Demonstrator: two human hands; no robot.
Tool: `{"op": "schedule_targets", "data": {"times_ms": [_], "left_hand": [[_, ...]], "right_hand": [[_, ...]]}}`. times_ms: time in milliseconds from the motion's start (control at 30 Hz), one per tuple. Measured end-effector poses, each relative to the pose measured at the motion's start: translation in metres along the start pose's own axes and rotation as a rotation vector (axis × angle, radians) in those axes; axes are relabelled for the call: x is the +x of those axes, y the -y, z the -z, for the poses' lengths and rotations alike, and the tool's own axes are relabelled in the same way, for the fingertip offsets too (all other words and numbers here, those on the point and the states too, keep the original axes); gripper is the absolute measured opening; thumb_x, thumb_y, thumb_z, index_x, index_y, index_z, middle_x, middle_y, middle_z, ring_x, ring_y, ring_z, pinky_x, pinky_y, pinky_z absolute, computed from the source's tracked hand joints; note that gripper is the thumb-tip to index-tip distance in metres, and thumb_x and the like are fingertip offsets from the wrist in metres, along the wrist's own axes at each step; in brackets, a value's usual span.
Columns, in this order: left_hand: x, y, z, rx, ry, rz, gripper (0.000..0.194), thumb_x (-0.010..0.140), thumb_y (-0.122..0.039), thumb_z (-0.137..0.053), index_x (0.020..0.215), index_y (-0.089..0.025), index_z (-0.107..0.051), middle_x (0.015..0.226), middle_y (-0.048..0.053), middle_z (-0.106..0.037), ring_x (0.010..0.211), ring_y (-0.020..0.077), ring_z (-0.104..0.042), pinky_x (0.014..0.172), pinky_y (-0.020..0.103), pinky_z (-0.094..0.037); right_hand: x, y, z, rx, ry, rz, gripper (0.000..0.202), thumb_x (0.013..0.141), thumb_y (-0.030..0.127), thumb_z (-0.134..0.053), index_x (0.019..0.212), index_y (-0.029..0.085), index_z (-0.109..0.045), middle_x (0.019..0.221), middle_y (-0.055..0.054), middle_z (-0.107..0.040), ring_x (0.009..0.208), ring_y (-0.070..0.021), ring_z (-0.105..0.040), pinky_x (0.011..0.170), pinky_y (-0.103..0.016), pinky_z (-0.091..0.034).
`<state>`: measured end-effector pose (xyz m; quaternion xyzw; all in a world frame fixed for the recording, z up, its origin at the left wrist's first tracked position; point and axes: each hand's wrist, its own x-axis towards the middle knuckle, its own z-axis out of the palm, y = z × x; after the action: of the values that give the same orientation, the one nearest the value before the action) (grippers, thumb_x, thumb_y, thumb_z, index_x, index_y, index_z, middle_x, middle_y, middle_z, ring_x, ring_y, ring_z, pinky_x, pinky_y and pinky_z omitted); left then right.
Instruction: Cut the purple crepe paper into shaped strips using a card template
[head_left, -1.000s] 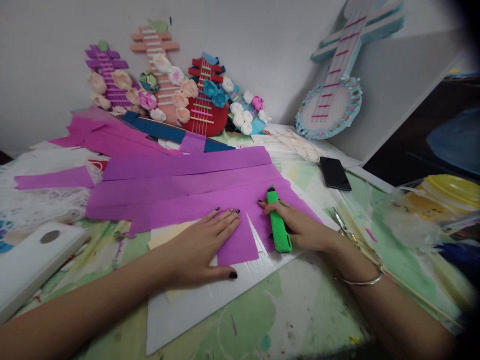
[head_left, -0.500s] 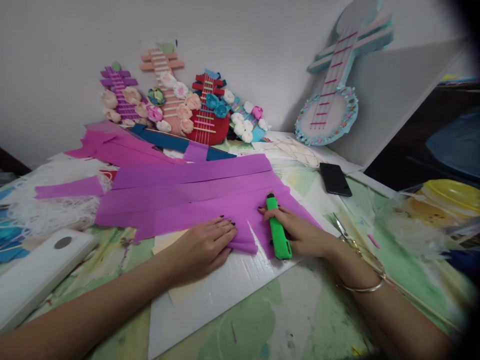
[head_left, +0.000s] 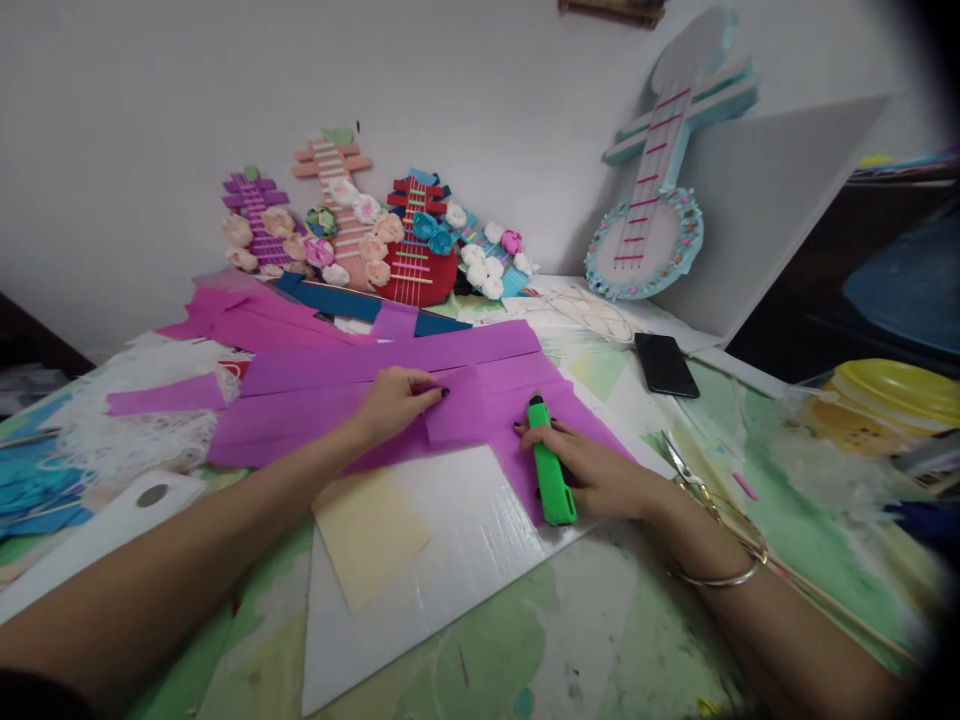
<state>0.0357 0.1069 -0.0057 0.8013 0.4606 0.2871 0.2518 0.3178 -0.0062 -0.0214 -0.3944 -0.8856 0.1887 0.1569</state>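
Purple paper (head_left: 300,410) lies in wide strips across the table and over part of a white board (head_left: 420,600). My left hand (head_left: 395,403) pinches a folded-over part of this paper near its middle, thumb and fingertips together. To the right, my right hand (head_left: 589,465) is wrapped round a green utility knife (head_left: 551,472) and rests on the paper, the black end of the knife pointing away from me. A cream paper piece (head_left: 375,535) sits on the board below my left hand.
Scissors (head_left: 686,465) and a black phone (head_left: 666,364) lie right of the board. Decorated model instruments (head_left: 424,270) lean on the wall behind. White shredded strands (head_left: 150,435) and a white device (head_left: 97,540) are at the left.
My left hand has risen from lying flat and moved away from me, lifting and folding back the paper's near edge. More of the board and the cream piece shows. The view has shifted slightly.
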Motion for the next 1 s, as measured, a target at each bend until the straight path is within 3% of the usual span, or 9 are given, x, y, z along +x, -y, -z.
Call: {"op": "schedule_targets", "data": {"times_ms": [133,300,667,800,900,1000], "left_hand": [[0.018,0.016,-0.002,0.007,0.009,0.026,0.024,0.072,-0.031,-0.059,0.081,-0.016,-0.076,0.077,0.006,-0.073,0.069,0.0201,-0.062,0.064,0.029,-0.044],[0.015,0.028,-0.006,0.010,0.000,0.057,0.027,0.072,-0.038,-0.060,0.076,-0.015,-0.074,0.063,0.003,-0.067,0.058,0.0170,-0.056,0.054,0.026,-0.039],[0.017,0.040,-0.009,0.076,-0.045,0.030,0.026,0.072,-0.038,-0.060,0.074,-0.016,-0.073,0.069,0.004,-0.069,0.064,0.0192,-0.059,0.061,0.027,-0.040],[0.015,0.039,-0.013,0.055,-0.046,-0.017,0.027,0.076,-0.038,-0.059,0.083,-0.016,-0.073,0.080,0.005,-0.072,0.072,0.0199,-0.063,0.067,0.028,-0.044],[0.014,0.039,-0.014,0.020,-0.061,-0.051,0.030,0.078,-0.037,-0.059,0.094,-0.015,-0.072,0.084,0.006,-0.071,0.074,0.0190,-0.063,0.071,0.029,-0.047],[0.010,0.034,-0.010,0.000,-0.134,-0.098,0.036,0.079,-0.036,-0.060,0.107,-0.013,-0.066,0.092,0.009,-0.068,0.076,0.0180,-0.062,0.071,0.030,-0.050]], "right_hand": [[0.000,0.001,0.000,-0.009,0.001,0.001,0.052,0.075,0.013,-0.056,0.125,0.019,-0.044,0.126,-0.014,-0.054,0.113,-0.0298,-0.049,0.094,-0.047,-0.041],[-0.001,0.000,0.000,0.008,-0.005,0.000,0.052,0.075,0.012,-0.056,0.125,0.020,-0.044,0.126,-0.013,-0.053,0.114,-0.0297,-0.050,0.094,-0.047,-0.041],[-0.001,0.004,0.001,0.047,0.001,-0.004,0.047,0.078,0.014,-0.054,0.123,0.020,-0.046,0.120,-0.012,-0.057,0.119,-0.0305,-0.048,0.099,-0.049,-0.039],[-0.004,0.004,0.005,0.268,-0.035,-0.066,0.063,0.074,0.012,-0.056,0.134,0.025,-0.040,0.139,-0.010,-0.046,0.130,-0.0307,-0.041,0.106,-0.051,-0.035],[-0.005,0.003,0.007,0.598,-0.154,-0.065,0.072,0.071,0.016,-0.054,0.139,0.028,-0.034,0.150,-0.006,-0.035,0.139,-0.0296,-0.031,0.110,-0.052,-0.031],[-0.002,0.003,0.010,0.920,-0.314,-0.052,0.062,0.072,0.025,-0.050,0.133,0.026,-0.039,0.145,-0.009,-0.044,0.137,-0.0303,-0.037,0.109,-0.054,-0.032]]}}
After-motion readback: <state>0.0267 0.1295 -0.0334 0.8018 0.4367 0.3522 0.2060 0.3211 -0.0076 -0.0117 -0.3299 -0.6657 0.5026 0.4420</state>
